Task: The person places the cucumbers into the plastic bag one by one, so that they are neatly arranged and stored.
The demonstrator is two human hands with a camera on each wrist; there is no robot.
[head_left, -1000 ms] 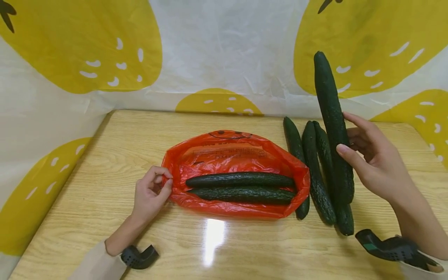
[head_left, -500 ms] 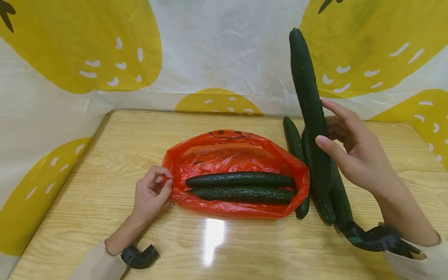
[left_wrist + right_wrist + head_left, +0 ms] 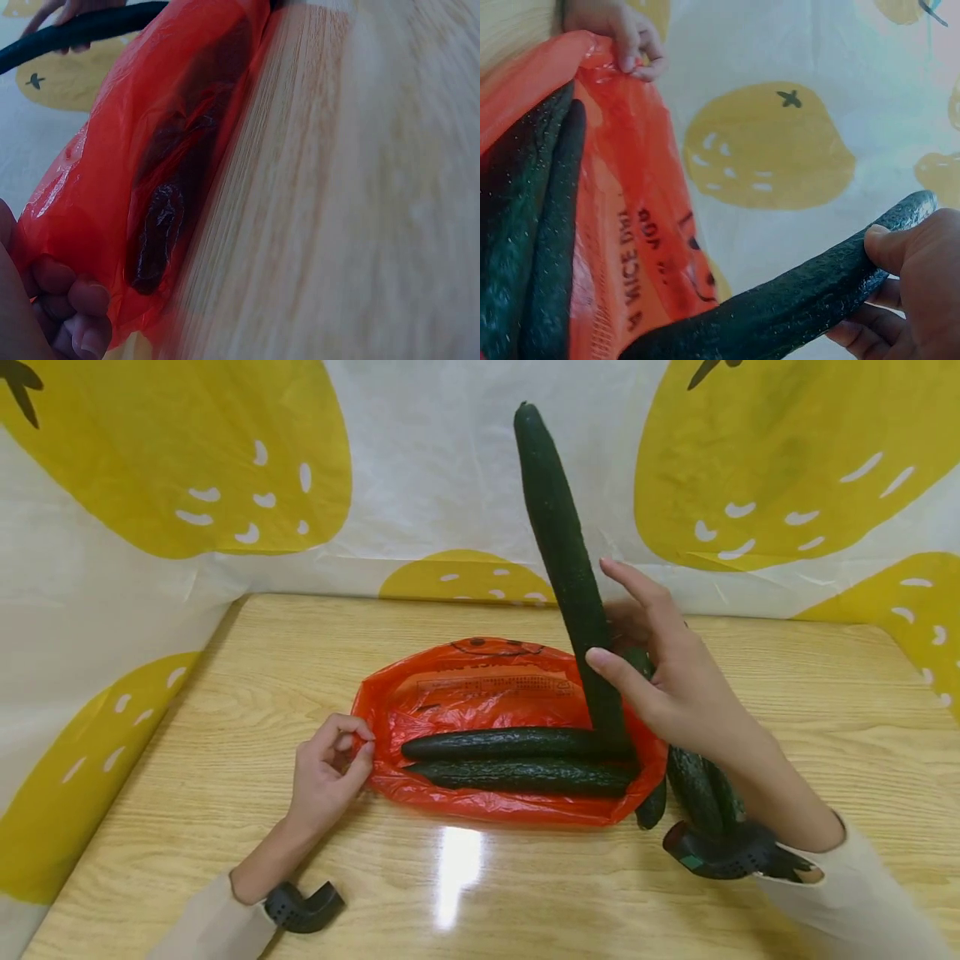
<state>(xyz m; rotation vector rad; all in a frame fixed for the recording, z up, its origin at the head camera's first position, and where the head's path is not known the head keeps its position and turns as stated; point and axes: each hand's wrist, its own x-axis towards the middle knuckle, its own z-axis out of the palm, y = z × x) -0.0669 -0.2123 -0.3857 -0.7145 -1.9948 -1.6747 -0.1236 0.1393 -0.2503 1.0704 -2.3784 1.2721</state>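
Cucumber (image 3: 558, 535), long and bumpy-skinned, is gripped between thumb and fingers of the right hand (image 3: 678, 685); the left hand (image 3: 326, 777) pinches a crinkled red plastic bag (image 3: 480, 806).

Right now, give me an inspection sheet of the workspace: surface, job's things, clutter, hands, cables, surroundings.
Surface: wood-grain table, glare patch near the front.
Job's things: red plastic bag, mouth open, two cucumbers lying inside; held cucumber tilted, lower end over the bag's right part, contact unclear; more cucumbers to its right, partly hidden.
Clutter: nothing seen.
Hands: left hand pinches the bag's edge; right hand grips the held cucumber.
Cables: nothing seen.
Surroundings: white sheet with yellow print.
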